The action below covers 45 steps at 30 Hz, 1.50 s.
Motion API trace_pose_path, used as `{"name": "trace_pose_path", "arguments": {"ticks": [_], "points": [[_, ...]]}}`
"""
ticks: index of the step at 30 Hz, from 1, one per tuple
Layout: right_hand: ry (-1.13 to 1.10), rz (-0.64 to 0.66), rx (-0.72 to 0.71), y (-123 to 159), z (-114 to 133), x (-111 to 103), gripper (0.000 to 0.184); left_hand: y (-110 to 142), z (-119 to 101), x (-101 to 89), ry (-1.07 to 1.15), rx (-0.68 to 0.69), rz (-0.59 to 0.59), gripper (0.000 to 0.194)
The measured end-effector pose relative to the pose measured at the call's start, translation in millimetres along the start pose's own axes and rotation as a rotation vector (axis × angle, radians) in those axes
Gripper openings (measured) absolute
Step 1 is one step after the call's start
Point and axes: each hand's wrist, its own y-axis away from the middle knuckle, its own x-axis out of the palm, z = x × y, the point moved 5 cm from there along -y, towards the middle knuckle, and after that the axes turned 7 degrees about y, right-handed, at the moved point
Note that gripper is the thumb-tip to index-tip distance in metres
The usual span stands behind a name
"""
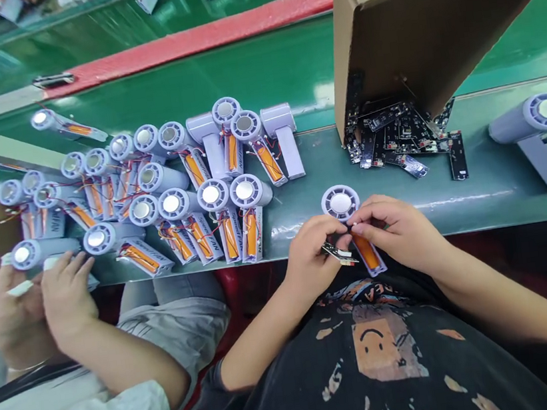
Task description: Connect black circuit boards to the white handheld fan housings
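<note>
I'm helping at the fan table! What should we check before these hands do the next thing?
1. Small fan held by the left hand and right hand: ok.
2. Orange battery in the fan's handle: ok.
3. Small metal part pinched in the left hand: ok.
4. Wire joins on the fan: cannot tell, fingers hide them.
5. Circuit boards spilling from the cardboard box, within reach: ok.
6. Co-worker's hands apart from these hands: ok.
</note>
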Motion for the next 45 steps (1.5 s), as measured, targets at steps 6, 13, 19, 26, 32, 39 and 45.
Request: {"name": "trace_pose_path", "arguments": {"ticks": [6,13,19,26,32,39,45], "points": [[0.3,-0.111,-0.299,7,11,7,0.015,4,3,-1.0,0.058,-0.247,-0.005,0.003],[0.559,-0.219,-0.441,11,18,16,0.017,7,19,-5.8,0.132,-0.44,-0.076,0.008],[0.409,-0.221,-0.332,8,11,16,0.015,16,33,-1.1,0.322,-0.581,-0.119,0.012],[0.406,-0.3,-0.193,10,3,20,0.014,18,32,-0.4,0.332,-0.451,-0.18,0.013],[0.438,-0.303,-0.171,12,3,26,0.016,10,21,-3.3,0.05,-0.367,-0.061,0.012],[0.515,-0.259,-0.214,13,3,27,0.02,34,12,-13.0,0.439,-0.596,0.105,0.041],[0.481,-0.219,-0.197,13,2,26,0.02,66,13,-24.2,0.437,-0.804,0.036,0.023]]}}
